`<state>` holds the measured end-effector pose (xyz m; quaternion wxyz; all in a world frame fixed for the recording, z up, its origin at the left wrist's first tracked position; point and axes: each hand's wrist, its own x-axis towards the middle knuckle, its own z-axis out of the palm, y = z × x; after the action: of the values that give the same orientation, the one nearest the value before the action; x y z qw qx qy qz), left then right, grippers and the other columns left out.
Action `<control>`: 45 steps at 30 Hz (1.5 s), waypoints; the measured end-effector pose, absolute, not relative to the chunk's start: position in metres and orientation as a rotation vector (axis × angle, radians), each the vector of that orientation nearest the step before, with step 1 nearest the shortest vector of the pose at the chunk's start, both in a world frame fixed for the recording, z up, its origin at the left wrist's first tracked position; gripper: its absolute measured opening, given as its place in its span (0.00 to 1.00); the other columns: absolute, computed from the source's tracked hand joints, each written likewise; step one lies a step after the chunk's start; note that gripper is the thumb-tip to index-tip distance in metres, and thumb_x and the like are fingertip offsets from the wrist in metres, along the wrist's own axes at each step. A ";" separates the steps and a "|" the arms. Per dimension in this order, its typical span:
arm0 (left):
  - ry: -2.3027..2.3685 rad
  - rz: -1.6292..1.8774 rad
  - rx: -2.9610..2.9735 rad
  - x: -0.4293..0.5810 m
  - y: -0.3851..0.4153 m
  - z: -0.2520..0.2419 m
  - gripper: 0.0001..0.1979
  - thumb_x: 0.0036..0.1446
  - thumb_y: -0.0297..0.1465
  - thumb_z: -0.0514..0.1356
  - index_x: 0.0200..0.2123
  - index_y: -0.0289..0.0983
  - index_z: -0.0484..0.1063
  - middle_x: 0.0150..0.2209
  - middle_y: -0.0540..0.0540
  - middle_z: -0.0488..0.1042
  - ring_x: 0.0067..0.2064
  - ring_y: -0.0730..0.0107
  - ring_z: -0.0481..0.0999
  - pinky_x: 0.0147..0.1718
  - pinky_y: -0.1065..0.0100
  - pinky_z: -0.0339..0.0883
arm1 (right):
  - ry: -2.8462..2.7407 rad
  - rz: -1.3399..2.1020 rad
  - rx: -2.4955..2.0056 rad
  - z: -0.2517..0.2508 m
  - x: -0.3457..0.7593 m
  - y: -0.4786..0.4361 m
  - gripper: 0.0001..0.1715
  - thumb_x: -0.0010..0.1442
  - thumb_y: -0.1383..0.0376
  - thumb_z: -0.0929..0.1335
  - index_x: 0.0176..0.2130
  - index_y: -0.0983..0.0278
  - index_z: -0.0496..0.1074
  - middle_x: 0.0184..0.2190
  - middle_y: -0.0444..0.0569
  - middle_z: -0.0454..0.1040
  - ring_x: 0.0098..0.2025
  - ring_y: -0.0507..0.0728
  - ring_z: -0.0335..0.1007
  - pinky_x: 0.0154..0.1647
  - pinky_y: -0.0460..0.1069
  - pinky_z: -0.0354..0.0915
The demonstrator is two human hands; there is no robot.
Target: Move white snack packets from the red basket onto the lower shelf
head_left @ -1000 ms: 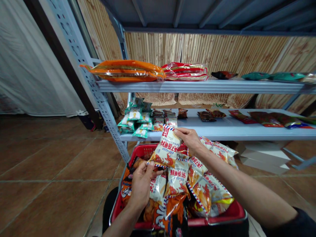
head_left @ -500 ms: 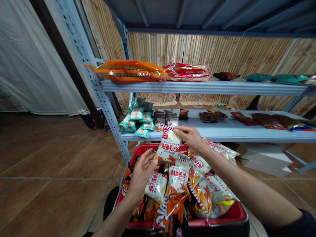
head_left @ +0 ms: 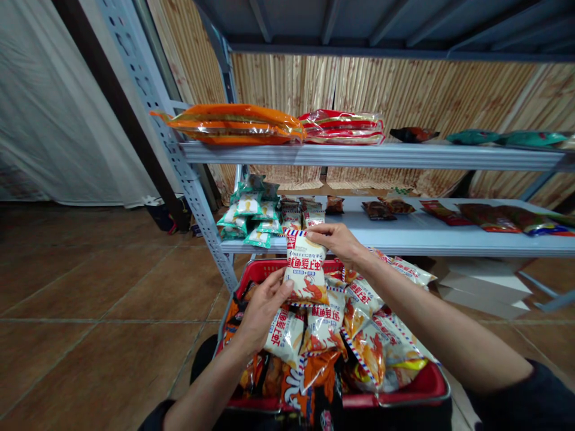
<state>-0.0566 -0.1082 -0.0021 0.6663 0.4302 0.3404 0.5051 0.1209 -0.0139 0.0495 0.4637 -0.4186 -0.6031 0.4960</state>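
Observation:
Between my two hands a white snack bag (head_left: pixel 306 269) with red lettering and a striped top edge is held upright, its front toward me. My right hand (head_left: pixel 338 242) pinches its upper right corner. My left hand (head_left: pixel 265 308) grips the lower left side, thumb on the front. Right below is a red basket (head_left: pixel 411 395) filled with more white snack bags (head_left: pixel 326 326) of the same look and orange-and-black bags (head_left: pixel 314 383). Behind the held bag, similar small white bags (head_left: pixel 291 220) stand on the lower shelf (head_left: pixel 354 236), next to stacked green-and-white packets (head_left: pixel 249 206).
The upper shelf (head_left: pixel 359 155) carries a large orange bag (head_left: pixel 233 124), red-and-clear packs (head_left: pixel 344 127) and teal bags (head_left: pixel 530 139). Brown and red packets (head_left: pixel 487 216) lie along the lower shelf's right. A perforated metal post (head_left: pixel 197 197) rises at left. White boxes (head_left: pixel 483 287) sit beneath the shelf.
The held white bag has turned from tilted to upright, facing me more squarely, and shifted slightly left. My left thumb now presses on its front; my right hand still pinches the top corner.

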 end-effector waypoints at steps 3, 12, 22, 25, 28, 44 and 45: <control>0.765 1.122 0.918 -0.055 -0.109 -0.002 0.24 0.51 0.34 0.59 0.52 0.37 0.64 0.44 0.41 0.74 0.42 0.61 0.74 0.44 0.61 0.64 | -1.483 1.213 -0.987 0.050 0.115 -0.019 0.17 0.45 0.59 0.71 0.37 0.65 0.74 0.33 0.47 0.75 0.30 0.50 0.66 0.33 0.46 0.61; 0.849 1.231 0.796 -0.059 -0.102 -0.008 0.17 0.51 0.35 0.59 0.44 0.35 0.69 0.44 0.42 0.74 0.41 0.65 0.74 0.40 0.67 0.66 | -1.248 1.488 -0.935 0.040 0.115 -0.042 0.19 0.46 0.55 0.70 0.36 0.63 0.70 0.31 0.45 0.71 0.29 0.48 0.66 0.33 0.45 0.63; 0.832 1.174 0.781 -0.051 -0.103 -0.010 0.17 0.51 0.35 0.59 0.45 0.37 0.68 0.44 0.43 0.74 0.42 0.63 0.74 0.40 0.65 0.67 | -1.188 1.339 -1.013 0.034 0.121 -0.041 0.14 0.42 0.58 0.72 0.28 0.65 0.73 0.21 0.40 0.70 0.22 0.46 0.59 0.26 0.45 0.57; 0.842 1.176 0.797 -0.049 -0.104 -0.010 0.17 0.51 0.35 0.59 0.46 0.39 0.68 0.44 0.44 0.74 0.42 0.64 0.74 0.40 0.66 0.67 | -1.134 1.349 -1.040 0.034 0.122 -0.040 0.13 0.41 0.59 0.72 0.27 0.65 0.73 0.21 0.41 0.70 0.22 0.47 0.60 0.26 0.45 0.58; 0.873 1.189 0.781 -0.048 -0.105 -0.010 0.16 0.51 0.35 0.59 0.44 0.39 0.69 0.44 0.44 0.74 0.41 0.64 0.74 0.39 0.67 0.67 | -1.109 1.367 -1.010 0.034 0.121 -0.039 0.12 0.42 0.60 0.72 0.28 0.65 0.73 0.23 0.42 0.72 0.24 0.47 0.62 0.28 0.45 0.59; 0.803 1.311 0.696 -0.045 -0.093 -0.006 0.15 0.50 0.31 0.60 0.43 0.36 0.69 0.45 0.43 0.73 0.44 0.64 0.73 0.42 0.63 0.68 | -1.246 1.668 -0.997 0.009 0.123 -0.065 0.26 0.44 0.60 0.72 0.44 0.65 0.70 0.37 0.49 0.75 0.35 0.52 0.69 0.37 0.48 0.64; 0.790 1.301 0.705 -0.045 -0.094 -0.005 0.16 0.50 0.31 0.60 0.44 0.37 0.68 0.45 0.43 0.73 0.44 0.64 0.73 0.43 0.63 0.67 | -1.241 1.652 -1.007 0.008 0.124 -0.065 0.26 0.44 0.60 0.72 0.44 0.65 0.70 0.36 0.49 0.75 0.34 0.51 0.69 0.35 0.47 0.64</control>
<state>-0.0450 -0.0937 -0.0054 0.6684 0.3126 0.3504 0.5768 0.1237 -0.0645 0.0083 0.4093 -0.3996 -0.4926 0.6559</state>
